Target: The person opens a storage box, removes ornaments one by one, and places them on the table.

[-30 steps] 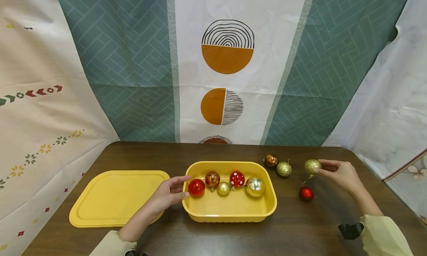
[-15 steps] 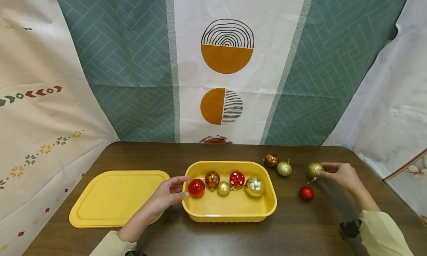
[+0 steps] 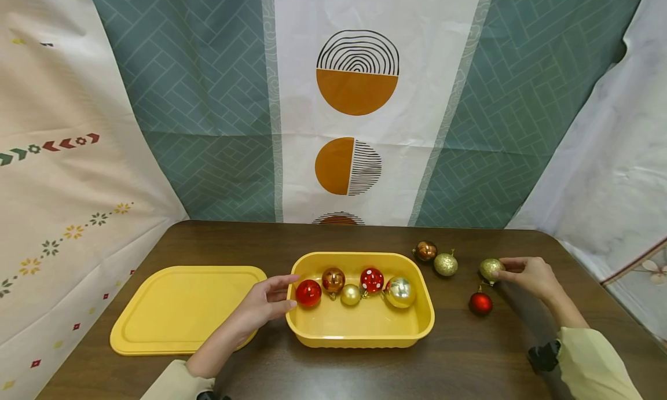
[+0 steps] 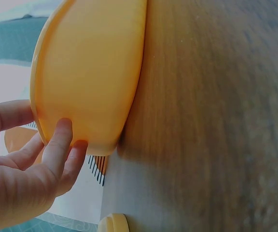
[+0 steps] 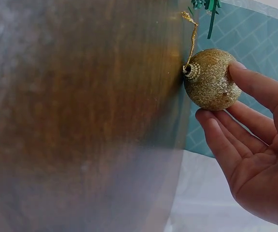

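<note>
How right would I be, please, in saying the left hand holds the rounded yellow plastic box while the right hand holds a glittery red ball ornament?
Only "red" is wrong: the right wrist view shows the right hand holding a glittery gold ball ornament; the left hand does hold the yellow box.

On the table (image 3: 385,377), the lid (image 3: 182,310) lies left of the box (image 3: 359,326), five baubles (image 3: 351,294) sit inside the box, four more baubles (image 3: 445,265) are to its right, and a cloth (image 3: 208,99) hangs behind the table.
</note>
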{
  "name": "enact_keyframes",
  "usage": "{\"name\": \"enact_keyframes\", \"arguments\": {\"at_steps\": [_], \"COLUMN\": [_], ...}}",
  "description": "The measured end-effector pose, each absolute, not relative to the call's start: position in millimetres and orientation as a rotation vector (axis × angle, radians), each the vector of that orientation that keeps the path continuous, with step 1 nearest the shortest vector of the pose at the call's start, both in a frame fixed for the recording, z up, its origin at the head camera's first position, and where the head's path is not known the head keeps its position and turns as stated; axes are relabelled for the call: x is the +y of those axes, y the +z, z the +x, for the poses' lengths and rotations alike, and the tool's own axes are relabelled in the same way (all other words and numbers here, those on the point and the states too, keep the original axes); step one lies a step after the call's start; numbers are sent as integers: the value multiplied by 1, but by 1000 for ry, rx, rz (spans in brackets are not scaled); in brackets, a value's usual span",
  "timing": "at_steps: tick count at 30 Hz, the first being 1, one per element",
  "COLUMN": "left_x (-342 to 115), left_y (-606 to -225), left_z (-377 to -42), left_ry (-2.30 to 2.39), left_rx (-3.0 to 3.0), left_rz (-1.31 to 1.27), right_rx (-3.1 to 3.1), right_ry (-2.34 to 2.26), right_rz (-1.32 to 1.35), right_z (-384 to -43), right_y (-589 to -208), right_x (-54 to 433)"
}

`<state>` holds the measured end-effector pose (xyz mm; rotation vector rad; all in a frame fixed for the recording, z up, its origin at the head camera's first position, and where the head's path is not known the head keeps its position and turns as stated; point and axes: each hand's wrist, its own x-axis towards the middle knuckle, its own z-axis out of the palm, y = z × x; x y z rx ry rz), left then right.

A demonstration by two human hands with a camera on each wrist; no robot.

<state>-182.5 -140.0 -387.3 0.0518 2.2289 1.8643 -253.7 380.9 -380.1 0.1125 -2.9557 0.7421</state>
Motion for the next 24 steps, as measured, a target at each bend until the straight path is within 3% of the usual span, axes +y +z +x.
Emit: {"name": "enact_keyframes", "arguments": {"at_steps": [24], "left_x": [-140], "left_y": [-387], "left_z": [-182], "left_ry": [1869], "left_rx": [2226], "left_rz": [57], "right_rx": [-2915], "right_ry": [784], "right_rz": [96], "right_z": [-250], "right_y": [-379], "right_x": [379]}}
